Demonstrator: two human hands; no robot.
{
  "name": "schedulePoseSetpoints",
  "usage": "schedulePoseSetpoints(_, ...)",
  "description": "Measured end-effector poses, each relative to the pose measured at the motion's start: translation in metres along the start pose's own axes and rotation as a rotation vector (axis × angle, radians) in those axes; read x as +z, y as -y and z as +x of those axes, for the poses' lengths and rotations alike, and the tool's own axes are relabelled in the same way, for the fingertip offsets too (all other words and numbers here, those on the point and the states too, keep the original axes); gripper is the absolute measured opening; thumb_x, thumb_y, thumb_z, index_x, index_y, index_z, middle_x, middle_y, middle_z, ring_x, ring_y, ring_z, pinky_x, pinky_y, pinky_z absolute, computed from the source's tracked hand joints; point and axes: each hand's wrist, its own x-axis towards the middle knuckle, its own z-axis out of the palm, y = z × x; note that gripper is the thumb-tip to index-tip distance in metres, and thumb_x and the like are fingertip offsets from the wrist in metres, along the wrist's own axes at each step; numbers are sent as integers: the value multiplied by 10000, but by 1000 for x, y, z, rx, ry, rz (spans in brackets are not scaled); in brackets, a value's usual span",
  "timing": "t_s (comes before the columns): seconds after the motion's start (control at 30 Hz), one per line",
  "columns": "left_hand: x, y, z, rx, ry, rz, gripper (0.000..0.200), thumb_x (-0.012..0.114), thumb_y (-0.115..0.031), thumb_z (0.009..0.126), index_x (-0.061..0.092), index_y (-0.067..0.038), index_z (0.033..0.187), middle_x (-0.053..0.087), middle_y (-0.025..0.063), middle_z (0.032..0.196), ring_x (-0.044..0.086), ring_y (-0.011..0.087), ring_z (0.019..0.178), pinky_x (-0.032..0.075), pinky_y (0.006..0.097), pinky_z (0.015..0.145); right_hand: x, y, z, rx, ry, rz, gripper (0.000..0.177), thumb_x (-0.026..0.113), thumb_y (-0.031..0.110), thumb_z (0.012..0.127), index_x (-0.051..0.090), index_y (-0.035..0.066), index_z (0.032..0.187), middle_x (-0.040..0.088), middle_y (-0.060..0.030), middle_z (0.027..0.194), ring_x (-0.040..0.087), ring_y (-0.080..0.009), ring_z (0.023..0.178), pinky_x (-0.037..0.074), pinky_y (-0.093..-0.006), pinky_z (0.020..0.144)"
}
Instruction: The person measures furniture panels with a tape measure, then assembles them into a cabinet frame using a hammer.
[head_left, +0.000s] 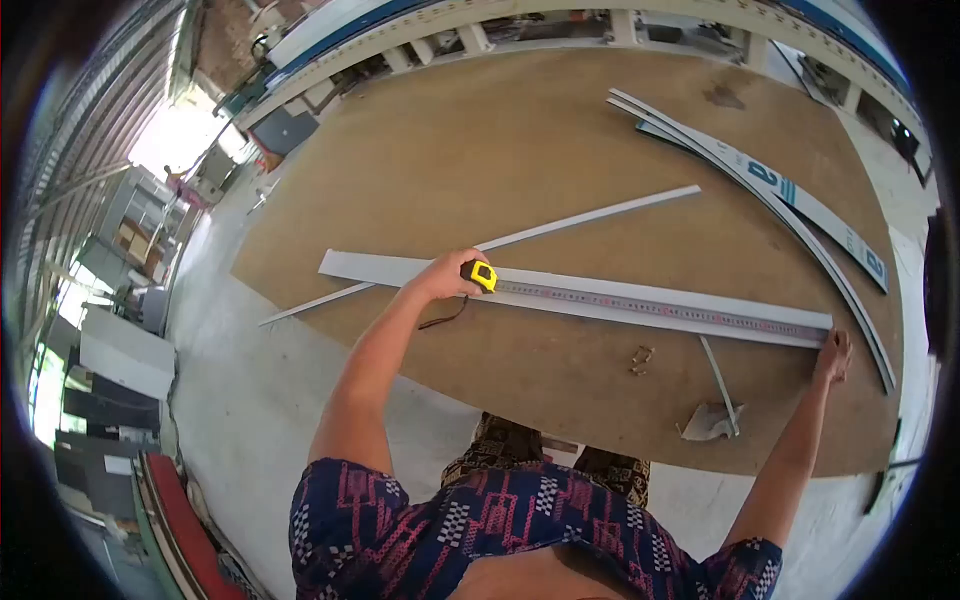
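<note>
The left hand (446,276) has its grip closed around the yellow tape measure (483,277). The right hand (835,356) pinches the long strip's (400,268) far end.

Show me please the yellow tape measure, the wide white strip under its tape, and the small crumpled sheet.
Tape measure (484,277): head view, on its case.
Wide white strip (365,267): head view, near its left end.
Crumpled sheet (707,424): head view, on its middle.
</note>
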Motion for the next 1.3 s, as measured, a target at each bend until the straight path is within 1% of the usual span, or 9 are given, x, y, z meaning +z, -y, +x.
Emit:
schedulePoseSetpoints(0.2,-43,59,-37,27,-167,175,460,713,12,579,542,-76,997,581,69,965,540,214,938,418,314,831,32,-16,18,-47,-126,-18,381,420,531,817,578,243,1009,522,-31,1095,489,-289,1043,367,-496,785)
schedulePoseSetpoints(0.3,-70,105,-54,-9,-246,238,430,709,16,589,533,-67,973,584,75,953,548,227,927,427,326,811,29,-20,24,-45,-50,5,404,418,529,814,573,228,1035,527,-55,1081,497,-285,1026,359,-480,805)
schedulePoseSetpoints(0.4,-101,116,-81,-110,-347,288,418,708,8,602,528,-81,970,588,91,945,553,263,921,435,335,797,47,-45,50,-127,39,-40,450,381,539,842,536,223,1122,508,-66,1151,468,-298,1054,344,-532,814)
schedulePoseSetpoints(0.47,-123,123,-97,-215,-359,400,428,698,-17,624,539,-127,1006,584,89,1001,544,278,959,434,356,819,78,-68,63,-230,-55,69,452,402,469,846,540,133,1116,546,-107,1068,503,-268,1010,339,-428,862)
schedulePoseSetpoints(0.53,-139,135,-109,-277,-400,525,393,658,-40,672,535,-161,1025,572,72,1051,532,286,994,433,380,835,56,-57,59,-180,85,68,486,393,444,862,519,68,1142,536,-124,1118,498,-251,1034,335,-405,876)
schedulePoseSetpoints(0.63,-159,185,-130,-310,-577,608,383,619,-32,699,526,-178,1040,546,53,1102,532,266,1004,435,378,833,78,-78,76,-354,-99,119,444,357,460,883,553,109,1072,569,-119,970,522,-313,942,356,-454,812)
schedulePoseSetpoints(0.73,-176,220,-143,-502,-545,667,402,575,1,715,521,-194,1063,530,43,1093,537,248,1002,439,372,827,75,-89,88,-323,13,199,373,402,388,891,566,76,1012,579,-113,894,535,-283,883,383,-397,788)
schedulePoseSetpoints(0.83,-185,231,-148,-598,-504,691,429,569,54,686,508,-164,1050,531,74,1064,529,296,1007,444,388,816,68,-70,86,-316,-19,198,359,409,377,885,567,75,999,579,-110,891,535,-277,879,385,-394,784)
schedulePoseSetpoints(1.3,-204,287,-134,-757,-584,790,324,468,-56,798,543,-256,1040,536,94,1006,568,282,953,448,384,797,68,27,35,-290,-101,194,296,439,324,854,573,74,939,582,-95,875,535,-252,861,393,-382,764)
